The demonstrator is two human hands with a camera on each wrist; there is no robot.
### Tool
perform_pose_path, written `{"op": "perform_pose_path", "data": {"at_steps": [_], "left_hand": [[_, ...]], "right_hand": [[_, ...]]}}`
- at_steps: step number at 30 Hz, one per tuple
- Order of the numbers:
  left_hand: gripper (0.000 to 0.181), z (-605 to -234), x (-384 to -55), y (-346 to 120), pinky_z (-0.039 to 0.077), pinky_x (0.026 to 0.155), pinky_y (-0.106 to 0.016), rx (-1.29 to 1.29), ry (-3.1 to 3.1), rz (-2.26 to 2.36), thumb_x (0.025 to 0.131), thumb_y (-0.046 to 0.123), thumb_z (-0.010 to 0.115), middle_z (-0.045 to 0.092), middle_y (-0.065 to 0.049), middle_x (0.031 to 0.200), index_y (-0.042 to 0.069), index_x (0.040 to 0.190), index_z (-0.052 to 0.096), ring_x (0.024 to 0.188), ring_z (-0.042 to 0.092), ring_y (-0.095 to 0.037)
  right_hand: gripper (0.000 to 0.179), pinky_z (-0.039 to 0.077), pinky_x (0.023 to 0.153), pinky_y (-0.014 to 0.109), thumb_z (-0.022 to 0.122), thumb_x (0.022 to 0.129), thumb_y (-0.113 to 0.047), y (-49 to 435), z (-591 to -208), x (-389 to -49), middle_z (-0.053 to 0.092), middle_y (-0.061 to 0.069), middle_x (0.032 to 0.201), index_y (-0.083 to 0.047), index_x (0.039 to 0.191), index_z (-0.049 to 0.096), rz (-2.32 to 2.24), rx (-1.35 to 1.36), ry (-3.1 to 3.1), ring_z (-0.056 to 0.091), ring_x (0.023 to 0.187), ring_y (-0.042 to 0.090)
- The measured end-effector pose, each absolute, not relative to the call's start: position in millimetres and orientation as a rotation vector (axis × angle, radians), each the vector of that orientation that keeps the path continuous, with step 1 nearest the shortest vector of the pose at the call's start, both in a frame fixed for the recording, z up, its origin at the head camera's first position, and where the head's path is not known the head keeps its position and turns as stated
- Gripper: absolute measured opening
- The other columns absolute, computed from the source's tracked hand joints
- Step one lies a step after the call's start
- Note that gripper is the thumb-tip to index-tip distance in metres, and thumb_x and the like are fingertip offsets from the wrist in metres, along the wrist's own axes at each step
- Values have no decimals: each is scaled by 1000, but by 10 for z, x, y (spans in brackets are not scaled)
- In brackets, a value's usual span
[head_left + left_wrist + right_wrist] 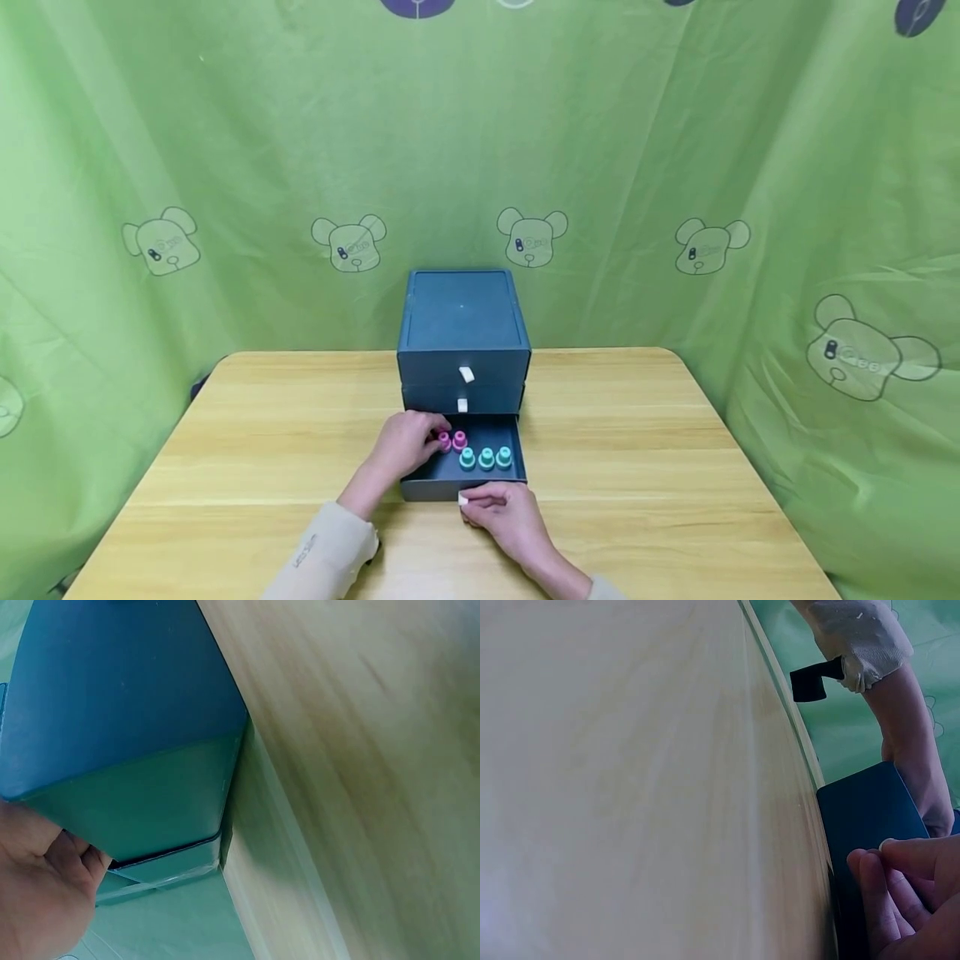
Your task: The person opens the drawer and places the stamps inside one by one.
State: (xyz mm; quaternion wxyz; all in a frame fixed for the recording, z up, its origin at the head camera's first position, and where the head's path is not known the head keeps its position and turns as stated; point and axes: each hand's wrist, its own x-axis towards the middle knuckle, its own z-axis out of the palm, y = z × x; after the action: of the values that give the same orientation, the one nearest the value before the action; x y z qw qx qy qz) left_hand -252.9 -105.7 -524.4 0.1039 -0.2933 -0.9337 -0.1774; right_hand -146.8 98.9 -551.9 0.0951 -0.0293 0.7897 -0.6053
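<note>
A dark blue drawer box (463, 312) stands on the table with its bottom drawer (425, 492) pulled out. My right hand (506, 518) pinches the white knob (462, 499) on that drawer's front between thumb and fingers. Inside the drawer, my left hand (405, 443) has its thumb and fingertips curled about the left pink stepped peg (445, 442); its fingers partly cover the peg. A second pink peg (460, 441) stands just right of it. Nearer the front is a row of three teal stepped pegs (486, 458). In the left wrist view the drawer wall hides the left fingertips.
Two upper drawers with white knobs (467, 374) are closed above the pulled-out one. The wooden table (637, 467) extends to both sides. Behind and around it hangs a green curtain (600, 125) with bear-head drawings.
</note>
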Motion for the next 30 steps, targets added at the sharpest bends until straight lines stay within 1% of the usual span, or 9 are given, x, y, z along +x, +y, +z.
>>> {"op": "perform_pose_path", "data": {"at_steps": [9, 13, 17, 20, 23, 28, 30], "left_hand": [[15, -5268, -2534, -1071, 59, 75, -32, -858, -2777, -552, 88, 17, 83, 79, 1, 96, 13, 103, 80, 80, 71, -12], [17, -5245, -2521, -1079, 60, 77, -32, -853, -2788, -614, 89, 16, 82, 79, -1, 100, 13, 105, 79, 81, 73, -13], [19, -5190, -2491, -1076, 61, 80, -35, -836, -2800, -697, 91, 15, 80, 79, -4, 105, 10, 110, 78, 85, 73, -16], [20, -5137, -2456, -1064, 61, 84, -36, -839, -2781, -710, 93, 16, 78, 78, -5, 109, 9, 112, 78, 90, 73, -17], [19, -5014, -2405, -1050, 61, 84, -35, -859, -2725, -725, 95, 17, 76, 78, -3, 109, 10, 112, 78, 90, 73, -15], [17, -4681, -2338, -1075, 60, 74, -27, -951, -2509, -799, 93, 14, 77, 78, -1, 104, 12, 111, 78, 79, 68, -10], [19, -4549, -2338, -1107, 59, 72, -27, -1000, -2397, -815, 92, 11, 78, 78, -1, 103, 12, 111, 77, 79, 68, -10]], "right_hand": [[19, 62, 70, 25, 81, 89, -11, 979, -5538, -1468, 80, 6, 89, -5, 107, 81, -1799, -77, 2327, 77, 81, 16], [19, 62, 70, 25, 81, 89, -10, 979, -5540, -1470, 80, 6, 89, -5, 107, 81, -1804, -75, 2326, 77, 81, 16], [19, 62, 71, 26, 81, 89, -11, 982, -5541, -1470, 81, 5, 90, -6, 107, 81, -1794, -70, 2336, 77, 81, 15], [19, 63, 71, 26, 82, 88, -12, 988, -5538, -1465, 81, 5, 90, -6, 107, 81, -1786, -63, 2339, 77, 81, 15], [20, 63, 72, 26, 82, 88, -12, 994, -5533, -1463, 81, 5, 91, -6, 107, 81, -1783, -61, 2339, 77, 81, 15], [20, 63, 72, 26, 81, 89, -13, 993, -5536, -1474, 81, 5, 91, -6, 108, 81, -1787, -75, 2335, 77, 81, 15], [20, 62, 72, 26, 81, 89, -13, 990, -5538, -1477, 81, 5, 91, -6, 108, 81, -1789, -79, 2334, 77, 81, 14]]}}
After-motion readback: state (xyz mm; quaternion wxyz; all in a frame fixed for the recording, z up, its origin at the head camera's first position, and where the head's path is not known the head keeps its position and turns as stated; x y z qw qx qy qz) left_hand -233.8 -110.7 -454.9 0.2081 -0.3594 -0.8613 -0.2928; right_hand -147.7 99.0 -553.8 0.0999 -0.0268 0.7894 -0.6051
